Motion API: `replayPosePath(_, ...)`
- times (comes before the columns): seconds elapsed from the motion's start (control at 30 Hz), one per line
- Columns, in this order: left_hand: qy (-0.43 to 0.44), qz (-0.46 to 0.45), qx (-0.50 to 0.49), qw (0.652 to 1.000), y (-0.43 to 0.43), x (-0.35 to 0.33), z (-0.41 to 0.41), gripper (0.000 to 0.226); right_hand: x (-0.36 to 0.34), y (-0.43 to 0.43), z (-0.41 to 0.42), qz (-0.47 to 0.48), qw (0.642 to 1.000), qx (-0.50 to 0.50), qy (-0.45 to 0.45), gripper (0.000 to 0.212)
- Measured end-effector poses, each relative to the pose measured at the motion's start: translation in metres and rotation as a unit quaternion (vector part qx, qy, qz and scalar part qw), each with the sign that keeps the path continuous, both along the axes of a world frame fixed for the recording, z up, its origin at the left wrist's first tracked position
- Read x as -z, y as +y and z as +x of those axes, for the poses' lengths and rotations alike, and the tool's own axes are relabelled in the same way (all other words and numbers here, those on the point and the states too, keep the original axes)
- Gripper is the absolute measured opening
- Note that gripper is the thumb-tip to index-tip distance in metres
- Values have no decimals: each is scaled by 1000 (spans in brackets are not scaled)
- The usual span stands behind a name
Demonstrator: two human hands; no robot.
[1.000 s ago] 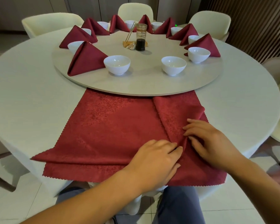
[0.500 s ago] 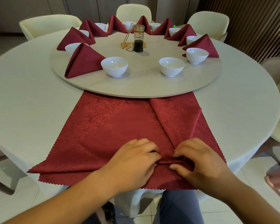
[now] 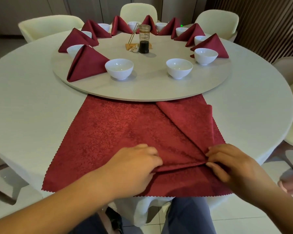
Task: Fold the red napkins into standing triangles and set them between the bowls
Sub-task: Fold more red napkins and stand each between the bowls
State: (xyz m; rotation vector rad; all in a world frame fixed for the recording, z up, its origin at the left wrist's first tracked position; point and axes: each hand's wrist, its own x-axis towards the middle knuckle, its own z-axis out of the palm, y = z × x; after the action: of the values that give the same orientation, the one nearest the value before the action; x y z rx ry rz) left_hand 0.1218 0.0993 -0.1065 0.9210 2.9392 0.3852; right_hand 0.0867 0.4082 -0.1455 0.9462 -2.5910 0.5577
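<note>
The flat napkin point(image 3: 118, 132) lies spread on the white table point(image 3: 32, 107) in front of the person. Its far edge runs under the rim of the turntable point(image 3: 142, 93) and its near edge hangs over the table's edge. The left hand point(image 3: 134, 168) sits on the napkin's near middle, fingers curled, pinching the left end of a raised crease in the cloth. The crease runs across to the right hand point(image 3: 230, 166), whose thumb and fingers pinch its other end, where the napkin's right corner is folded in on a diagonal. Beyond the hands, on the turntable, a standing napkin point(image 3: 86, 63) sits just beside the left bowl point(image 3: 119, 68), and the right bowl point(image 3: 179, 68) stands apart from that one, further right
</note>
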Motion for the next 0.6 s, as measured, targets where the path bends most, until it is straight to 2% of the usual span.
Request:
replayPosePath(0.1,-53,37,-13,998,-4,-14,-7,14,-2,-1,-1,0,1000,-8,3,27)
replayPosePath(0.2,-133,66,-14,989,-4,-23,-19,12,-1,-11,0,-23,1000,-15,-9,27)
replayPosePath(0.33,-195,42,-5,980,-21,-29,-43,7,-3,-8,-4,-71,994,5,-79,22)
replayPosePath(0.5,-355,31,-36,934,-64,-41,-79,12,-12,6,-9,-39,993,19,-107,21)
replayPosePath(0.6,-406,84,-85,906,-96,-44,-99,16,-18,15,-11,-9,992,21,-120,23)
